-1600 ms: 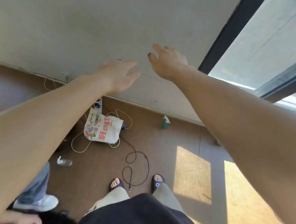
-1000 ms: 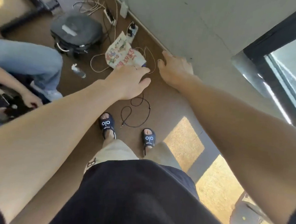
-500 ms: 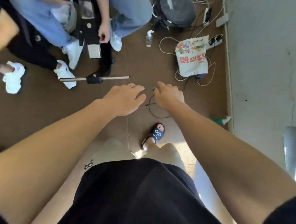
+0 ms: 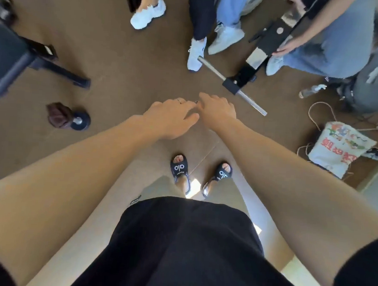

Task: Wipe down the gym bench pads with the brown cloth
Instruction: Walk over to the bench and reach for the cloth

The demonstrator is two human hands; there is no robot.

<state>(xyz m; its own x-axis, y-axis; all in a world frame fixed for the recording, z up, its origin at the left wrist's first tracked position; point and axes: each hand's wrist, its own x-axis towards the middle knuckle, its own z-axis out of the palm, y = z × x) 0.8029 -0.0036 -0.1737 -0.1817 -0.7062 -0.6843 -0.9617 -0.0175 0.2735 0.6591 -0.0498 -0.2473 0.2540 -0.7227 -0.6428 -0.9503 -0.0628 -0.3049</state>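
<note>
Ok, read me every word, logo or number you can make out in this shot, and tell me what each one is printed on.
"alo": white logo on the strap of the left sandal.
"alo": same logo on the right sandal, seen at an angle.
Small white word under the left sandal's logo: too small to read.
Red characters on the white tote bag: upside down and blurred, not readable.
Nothing else carries readable text.

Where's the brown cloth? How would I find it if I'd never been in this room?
Start at the dark gym bench at the left edge of the view. On the brown floor just below it lies the brown cloth, bunched in a lump. It touches a small black round foot with a silver middle, and it is darker and redder than the floor.
</note>
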